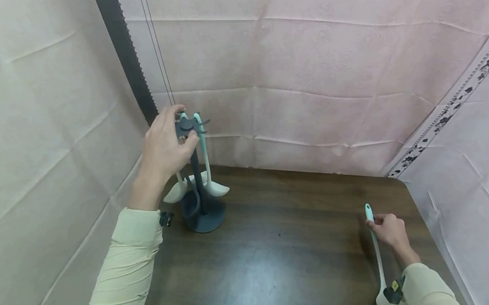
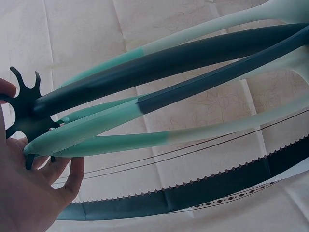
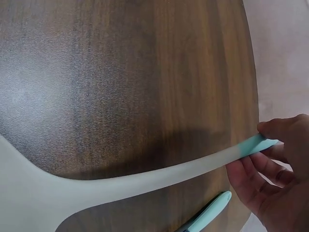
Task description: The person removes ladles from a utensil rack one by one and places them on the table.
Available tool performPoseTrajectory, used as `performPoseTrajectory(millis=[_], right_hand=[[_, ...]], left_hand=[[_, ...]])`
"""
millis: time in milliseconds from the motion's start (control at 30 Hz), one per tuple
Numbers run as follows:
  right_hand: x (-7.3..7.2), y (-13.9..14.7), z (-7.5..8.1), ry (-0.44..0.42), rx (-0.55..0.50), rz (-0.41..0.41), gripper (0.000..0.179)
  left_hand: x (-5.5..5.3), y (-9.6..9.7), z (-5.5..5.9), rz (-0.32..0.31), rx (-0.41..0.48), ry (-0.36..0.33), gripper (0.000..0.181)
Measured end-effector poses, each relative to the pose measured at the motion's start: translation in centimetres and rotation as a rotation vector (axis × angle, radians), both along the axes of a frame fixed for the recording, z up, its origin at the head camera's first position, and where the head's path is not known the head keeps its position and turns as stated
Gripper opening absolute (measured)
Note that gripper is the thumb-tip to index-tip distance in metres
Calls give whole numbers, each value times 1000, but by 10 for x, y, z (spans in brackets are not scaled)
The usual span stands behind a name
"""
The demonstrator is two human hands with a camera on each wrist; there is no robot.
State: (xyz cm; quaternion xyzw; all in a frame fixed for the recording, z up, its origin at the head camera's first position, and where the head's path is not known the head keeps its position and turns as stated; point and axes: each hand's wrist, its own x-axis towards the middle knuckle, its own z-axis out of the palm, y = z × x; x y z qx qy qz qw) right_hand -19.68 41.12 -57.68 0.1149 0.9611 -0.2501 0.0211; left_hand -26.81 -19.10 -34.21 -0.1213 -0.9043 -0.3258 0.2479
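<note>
A dark utensil stand stands at the back left, its hooked top held by my left hand. Thumb and fingers reach round the hooks there, close against the mint handle ends. From the hooks hang white utensils and a dark ladle, all with mint handles. At the right, my right hand pinches the mint handle end of a white utensil between thumb and fingers. Its broad head points toward me, partly covered by my wrist in the head view.
A second mint handle with a dark shaft lies on the brown wooden table, beside the white utensil in the right wrist view. Pale cloth walls enclose the table at the back and both sides.
</note>
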Motion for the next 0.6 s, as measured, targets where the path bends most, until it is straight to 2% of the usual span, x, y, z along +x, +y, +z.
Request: performPoseTrajectory(millis=[333,600], right_hand=[[2,1,-10,-68,4,-9,47],[5,4,-20,-57,43,31,44]], left_hand=[[0,1,-1,3,4,5,63],[-1,0,-1,0,8,4,62]])
